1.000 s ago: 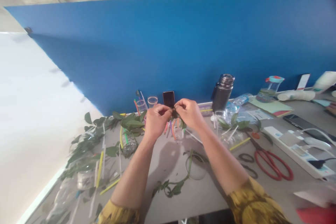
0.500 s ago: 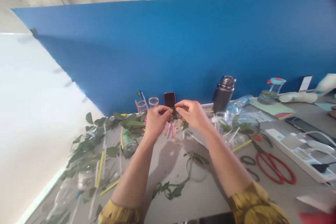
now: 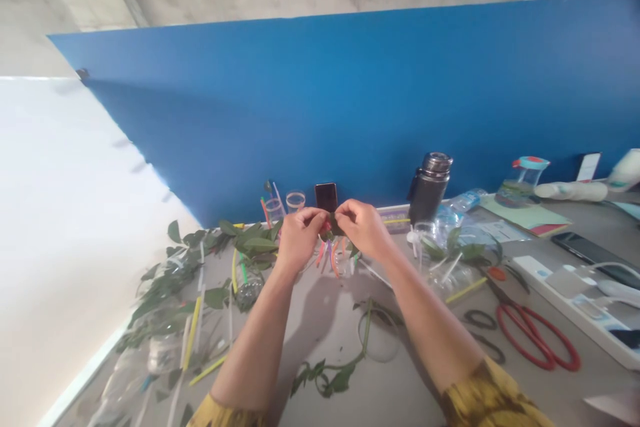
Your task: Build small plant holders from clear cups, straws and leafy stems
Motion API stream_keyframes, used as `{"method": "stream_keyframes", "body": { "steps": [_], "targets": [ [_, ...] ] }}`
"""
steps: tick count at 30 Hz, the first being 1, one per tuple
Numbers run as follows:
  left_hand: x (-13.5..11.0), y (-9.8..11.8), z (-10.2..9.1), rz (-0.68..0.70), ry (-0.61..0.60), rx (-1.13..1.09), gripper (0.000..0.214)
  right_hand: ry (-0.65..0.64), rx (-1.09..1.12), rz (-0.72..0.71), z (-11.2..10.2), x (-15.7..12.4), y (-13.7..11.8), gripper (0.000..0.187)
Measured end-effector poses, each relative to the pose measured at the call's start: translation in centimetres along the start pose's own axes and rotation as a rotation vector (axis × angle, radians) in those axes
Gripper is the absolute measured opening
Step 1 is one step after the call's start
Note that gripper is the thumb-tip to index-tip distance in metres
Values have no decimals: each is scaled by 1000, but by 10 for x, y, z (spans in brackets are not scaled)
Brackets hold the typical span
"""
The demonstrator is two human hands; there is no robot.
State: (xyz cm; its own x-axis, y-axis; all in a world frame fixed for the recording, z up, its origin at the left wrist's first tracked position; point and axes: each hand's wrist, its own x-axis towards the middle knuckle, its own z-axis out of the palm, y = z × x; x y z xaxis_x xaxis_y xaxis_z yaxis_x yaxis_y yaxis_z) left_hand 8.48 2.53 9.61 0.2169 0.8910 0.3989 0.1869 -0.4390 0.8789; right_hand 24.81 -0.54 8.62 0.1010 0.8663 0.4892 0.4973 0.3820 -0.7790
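Note:
My left hand (image 3: 299, 241) and my right hand (image 3: 366, 232) meet above the far middle of the table, thumbs and fingertips pinched. Between them is a small dark green leaf (image 3: 329, 232), partly covered by the fingers. Some red shows by my left fingertips, too small to make out. Just below hang orange, pink and purple straw strips (image 3: 334, 259) around a clear plastic piece, perhaps part of a bottle. Nearer to me lies a leafy vine cutting (image 3: 341, 379), its stem crossing a clear ring-shaped piece (image 3: 387, 350).
Leafy branches (image 3: 257, 243), straws (image 3: 190, 340) and clear plastic bottles (image 3: 167, 350) crowd the left. A phone (image 3: 326, 196) leans on the blue partition (image 3: 320, 107). A black thermos (image 3: 429, 190), red-handled scissors (image 3: 540, 337), a power strip (image 3: 565, 307) and a water jug (image 3: 523, 183) are on the right.
The view has tilted up slightly, so everything sits a little lower. My fingertips have shifted slightly around the leaf, both hands staying pinched over the straw strips.

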Motion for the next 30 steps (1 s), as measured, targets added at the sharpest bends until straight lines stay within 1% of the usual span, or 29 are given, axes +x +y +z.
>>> {"method": "stream_keyframes", "body": {
  "steps": [5,8,14,18,21,25,27,30],
  "targets": [
    [0,0,3,20,-6,5,15,-21,-18,-22,0,-1,0,14],
    [0,-1,5,34,13,-3,15,3,-42,-41,0,-1,-1,14],
    [1,-3,5,-2,44,-29,16,20,-60,-66,0,-2,-4,14],
    [0,-4,6,32,65,6,12,20,-78,-80,-1,-4,-3,14],
    [0,-5,8,95,60,66,10,32,-139,-79,-1,-4,-4,14],
    [1,-8,8,285,92,251,10,43,-222,-75,1,-4,-3,15],
    [1,-10,8,378,90,339,10,55,-248,-82,3,-3,-2,15],
    [2,-12,7,461,69,437,10,61,-254,-85,6,-3,-1,16]
  ]
}}
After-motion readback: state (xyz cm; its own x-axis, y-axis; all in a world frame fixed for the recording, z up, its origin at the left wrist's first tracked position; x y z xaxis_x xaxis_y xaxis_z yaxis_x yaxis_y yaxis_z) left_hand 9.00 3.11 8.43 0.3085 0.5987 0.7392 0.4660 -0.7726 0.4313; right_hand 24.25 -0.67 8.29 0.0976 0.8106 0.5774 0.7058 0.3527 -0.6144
